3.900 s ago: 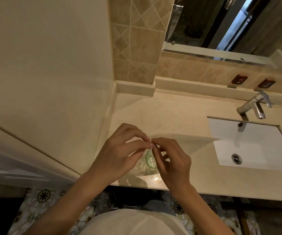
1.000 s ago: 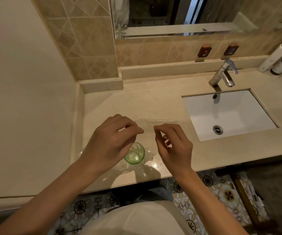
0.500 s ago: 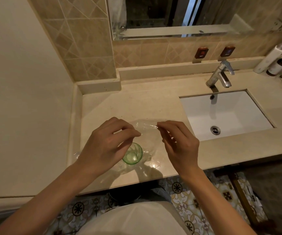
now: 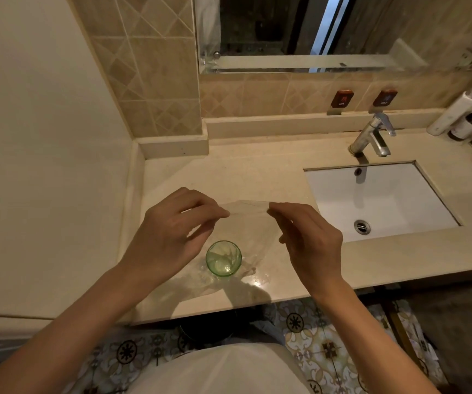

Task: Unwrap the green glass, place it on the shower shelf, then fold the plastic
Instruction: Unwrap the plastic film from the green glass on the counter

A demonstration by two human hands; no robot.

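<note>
Spread wider apart than half a second ago: left hand (image 4: 169, 237) and right hand (image 4: 311, 243), each grip pinched shut on the top edge of the clear plastic (image 4: 246, 223). Upright on the tabletop (image 4: 229, 172) below, near the front edge: green glass (image 4: 223, 258), mouth uncovered.

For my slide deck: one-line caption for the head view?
Both hands pinch clear plastic above an upright green glass on the vanity counter.
</note>
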